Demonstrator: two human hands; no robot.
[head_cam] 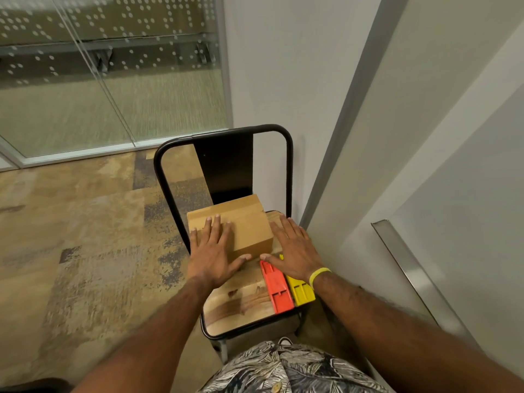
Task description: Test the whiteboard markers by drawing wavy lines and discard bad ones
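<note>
A closed brown cardboard box (246, 222) sits on the wooden seat (241, 302) of a black metal chair. My left hand (211, 251) lies flat on the box's left top with fingers straight and the thumb along its near edge. My right hand (293, 248) is spread flat beside the box's right side, over the seat, thumb touching the box's near right corner. An orange flat plastic piece (276, 287) and a yellow one (300, 290) lie side by side on the seat, partly under my right hand. No markers are visible.
The chair's black backrest (226, 163) stands behind the box. A white wall with a whiteboard and its metal tray edge (408, 259) runs along the right. Patterned carpet (85, 236) and a glass partition (113, 80) lie to the left.
</note>
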